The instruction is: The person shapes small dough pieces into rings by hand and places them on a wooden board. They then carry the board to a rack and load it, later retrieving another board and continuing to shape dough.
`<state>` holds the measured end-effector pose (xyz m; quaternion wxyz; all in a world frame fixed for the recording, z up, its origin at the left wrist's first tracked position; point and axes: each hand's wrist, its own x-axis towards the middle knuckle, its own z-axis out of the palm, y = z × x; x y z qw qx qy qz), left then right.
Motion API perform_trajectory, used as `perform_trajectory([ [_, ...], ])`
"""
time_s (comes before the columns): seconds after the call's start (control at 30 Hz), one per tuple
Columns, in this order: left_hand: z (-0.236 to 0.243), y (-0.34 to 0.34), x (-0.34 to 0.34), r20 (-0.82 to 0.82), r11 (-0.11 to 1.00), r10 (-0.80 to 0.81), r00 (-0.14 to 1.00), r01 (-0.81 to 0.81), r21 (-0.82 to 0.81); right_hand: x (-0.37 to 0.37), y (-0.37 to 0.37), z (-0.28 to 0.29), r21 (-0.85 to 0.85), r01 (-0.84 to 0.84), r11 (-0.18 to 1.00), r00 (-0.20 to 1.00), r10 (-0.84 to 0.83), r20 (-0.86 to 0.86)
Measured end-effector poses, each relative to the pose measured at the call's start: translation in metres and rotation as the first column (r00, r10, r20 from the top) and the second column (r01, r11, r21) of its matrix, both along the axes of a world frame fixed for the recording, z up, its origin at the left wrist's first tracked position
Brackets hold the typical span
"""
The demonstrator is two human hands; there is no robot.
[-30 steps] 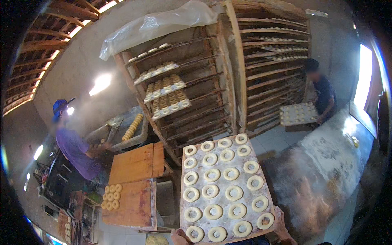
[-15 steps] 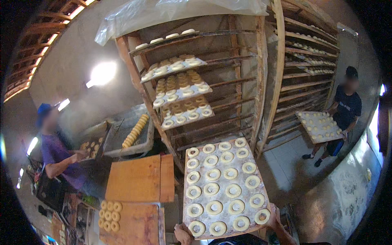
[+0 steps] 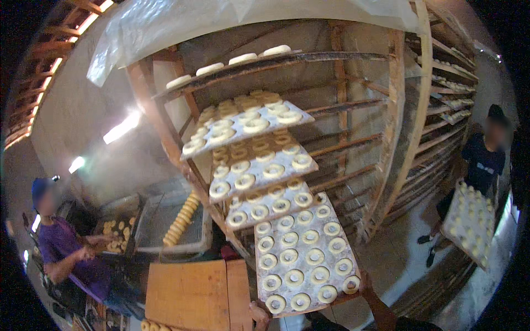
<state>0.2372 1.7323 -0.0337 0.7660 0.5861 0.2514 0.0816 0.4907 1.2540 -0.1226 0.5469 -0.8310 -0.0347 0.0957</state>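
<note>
Holding hands: A floured rectangular tray (image 3: 306, 270) is being held by its near end, the left hand (image 3: 259, 313) at the near left corner, the right hand (image 3: 366, 284) at the right edge near the other corner.
Fingers: The rim is being gripped by both hands; whether the fingers are being spread or pressed together underneath cannot be told.
Tray edges: The far left end is being overlapped in view by the lowest loaded rack tray (image 3: 270, 213); whether the two are touching cannot be told.
Room for moving: Tiled floor (image 3: 406, 256) is being left between the held tray's right edge and a co-worker in dark clothes (image 3: 483, 157), by whom a dough-laden tray (image 3: 462, 241) is being carried at a tilt.
Left side: A flat orange-brown board (image 3: 187, 292) is being kept just beside the held tray.
Tray contents: Pale dough rings (image 3: 322, 256) are being carried in rows of four.
Rack: More rings are being borne on stacked trays in a rough wooden rack (image 3: 395, 110), draped with wrinkled translucent plastic sheeting (image 3: 248, 16).
Vat: A row of golden rings (image 3: 182, 220) is being held over a rectangular vat (image 3: 207, 234); beside it, golden pieces (image 3: 114, 234) are being tended by a purple-shirted co-worker (image 3: 72, 251).
</note>
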Motion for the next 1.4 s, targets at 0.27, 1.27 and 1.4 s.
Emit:
perform_trajectory([
  [0.27,0.023,0.062,0.23,-0.284,0.833,0.236,0.929,-0.044,0.551,0.228,0.102,-0.094,-0.426,-0.104,0.899,0.931,0.238,0.275],
  [1.27,-0.059,0.065,0.281,-0.308,0.947,-0.064,0.949,0.155,0.282,-0.038,0.068,-0.221,-0.703,0.407,0.583,0.787,-0.615,-0.055],
  [1.4,-0.115,-0.011,0.245,-0.35,0.973,-0.19,0.917,0.223,0.057,-0.224,0.008,-0.232,-0.948,0.207,0.242,0.885,-0.459,0.075],
])
